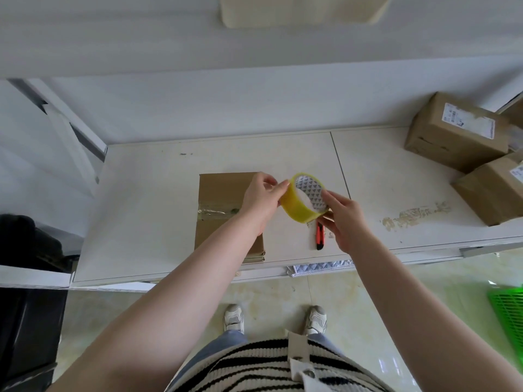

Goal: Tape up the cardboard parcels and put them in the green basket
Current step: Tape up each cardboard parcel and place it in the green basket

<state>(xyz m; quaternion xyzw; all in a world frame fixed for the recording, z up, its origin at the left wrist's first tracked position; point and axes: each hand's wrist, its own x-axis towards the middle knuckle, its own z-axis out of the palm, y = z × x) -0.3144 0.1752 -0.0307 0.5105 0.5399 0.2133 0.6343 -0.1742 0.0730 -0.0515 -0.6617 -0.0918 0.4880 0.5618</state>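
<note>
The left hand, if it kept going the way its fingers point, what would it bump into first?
The left hand points rightward, its fingertips already pinching at the yellow tape roll, which the right hand holds. So it would meet the roll first.

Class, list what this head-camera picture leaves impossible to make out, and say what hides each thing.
- Green basket: head view, cut off by the right edge; contents unseen.
- Flat cardboard parcel: right part hidden behind the left hand and forearm.
- Utility knife: top hidden by the right hand and tape roll.
- Label on the far box: print too small.
</note>
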